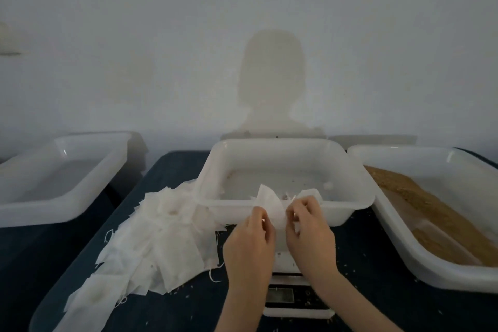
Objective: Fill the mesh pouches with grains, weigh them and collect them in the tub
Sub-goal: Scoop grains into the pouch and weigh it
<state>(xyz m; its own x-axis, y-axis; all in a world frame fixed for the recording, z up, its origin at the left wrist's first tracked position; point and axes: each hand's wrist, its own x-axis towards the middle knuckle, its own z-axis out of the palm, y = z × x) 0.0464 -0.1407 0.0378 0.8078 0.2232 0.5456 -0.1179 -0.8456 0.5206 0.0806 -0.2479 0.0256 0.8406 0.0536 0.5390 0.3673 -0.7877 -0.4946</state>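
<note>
White mesh pouch pinched between left hand and right hand.

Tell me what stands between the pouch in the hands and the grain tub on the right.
Nothing visible. Both hands, left and right, hold the pouch over the middle tub's near rim; the grain tub sits open beside it.

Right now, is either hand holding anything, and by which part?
Both hold one white mesh pouch above the digital scale: the left hand pinches its left edge, the right hand its right edge, apparently spreading it open.
</note>
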